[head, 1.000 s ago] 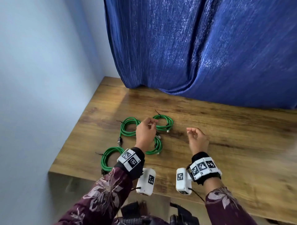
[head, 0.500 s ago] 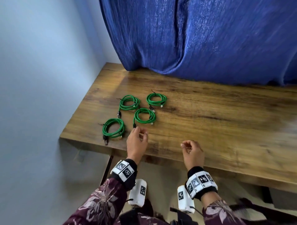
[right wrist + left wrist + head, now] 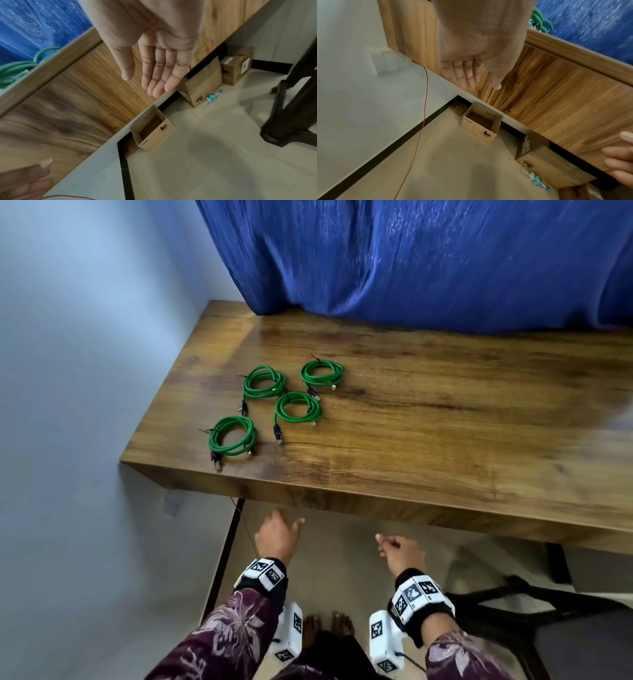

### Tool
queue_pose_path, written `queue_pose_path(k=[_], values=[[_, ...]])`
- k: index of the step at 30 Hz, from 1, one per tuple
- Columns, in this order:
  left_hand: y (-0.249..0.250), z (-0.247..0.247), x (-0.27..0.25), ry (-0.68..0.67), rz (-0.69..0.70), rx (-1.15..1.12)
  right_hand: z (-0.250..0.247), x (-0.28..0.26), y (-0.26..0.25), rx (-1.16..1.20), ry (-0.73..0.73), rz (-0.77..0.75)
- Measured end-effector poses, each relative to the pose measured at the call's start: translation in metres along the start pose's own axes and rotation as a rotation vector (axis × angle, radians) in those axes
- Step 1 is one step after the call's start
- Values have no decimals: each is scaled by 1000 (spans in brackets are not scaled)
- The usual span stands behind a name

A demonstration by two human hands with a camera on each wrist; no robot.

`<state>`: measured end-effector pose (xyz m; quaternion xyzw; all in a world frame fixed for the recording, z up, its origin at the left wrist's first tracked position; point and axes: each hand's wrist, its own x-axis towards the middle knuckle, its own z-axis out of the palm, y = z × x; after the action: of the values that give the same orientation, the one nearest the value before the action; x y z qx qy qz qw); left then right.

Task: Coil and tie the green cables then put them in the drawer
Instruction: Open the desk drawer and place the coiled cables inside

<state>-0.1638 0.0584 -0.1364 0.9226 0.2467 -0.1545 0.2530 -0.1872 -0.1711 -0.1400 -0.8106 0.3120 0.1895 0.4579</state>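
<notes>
Wooden bench (image 3: 428,440) against blue curtain (image 3: 428,258) carried four green cables (image 3: 298,408), all coiled and tied, near left end. Left hand (image 3: 276,537) and right hand (image 3: 399,551) hung below front edge, grip slack, fingers straight, holding nothing. Coiling judged complete; stowing outstanding. Drawer not seen.

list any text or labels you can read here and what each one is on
"DICO": on the front of the open cardboard box on the floor.
Handwriting on that box's inner flap: too small to read.
Black stamp on its side: blurred.
Labels on the closed boxes and the bottle: unreadable.
Wrist bands: square code patterns, no words.
</notes>
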Motion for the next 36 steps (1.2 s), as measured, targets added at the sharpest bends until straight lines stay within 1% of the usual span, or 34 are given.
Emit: queue_pose_path(k=[2,5,7,10,13,15,17,19,22,24,25,26,27,29,30,31,32,33,36], values=[[-3,9,5,-58,-23,112,6,9,5,28,-17,56],[-5,22,15,-132,-41,166,25,36,18,151,-80,165],[-5,30,25,-150,-23,210,35,55,24,233,-108,254],[-7,47,42,-133,57,309,49,75,21,454,-109,333],[-7,61,55,-113,128,370,59,90,13,636,-81,331],[-8,68,63,-104,131,390,66,96,9,799,-99,360],[-8,72,66,-107,129,395,70,101,6,974,-89,413],[-7,75,68,-103,130,392,73,101,1,1124,-82,435],[-6,76,67,-90,138,382,72,99,-7,1252,-75,464],[-9,78,67,-73,135,344,73,97,-10,1271,-80,474],[-10,78,67,-64,115,287,73,96,-9,1275,-83,474],[-13,78,69,-52,71,177,72,95,-8,1283,-88,470],[-14,77,70,-46,-11,-24,72,94,-8,1293,-96,464],[-13,70,76,-86,-260,-647,71,91,-8,1322,-113,451],[-12,69,80,-128,-360,-946,71,90,-7,1336,-115,447],[-10,66,84,-154,-431,-1170,70,90,-8,1340,-114,440],[-8,63,88,-161,-466,-1296,70,90,-8,1339,-114,431],[-6,60,89,-163,-486,-1360,70,90,-8,1335,-114,422],[-6,54,90,-187,-514,-1456,72,91,-6,1327,-123,411]])
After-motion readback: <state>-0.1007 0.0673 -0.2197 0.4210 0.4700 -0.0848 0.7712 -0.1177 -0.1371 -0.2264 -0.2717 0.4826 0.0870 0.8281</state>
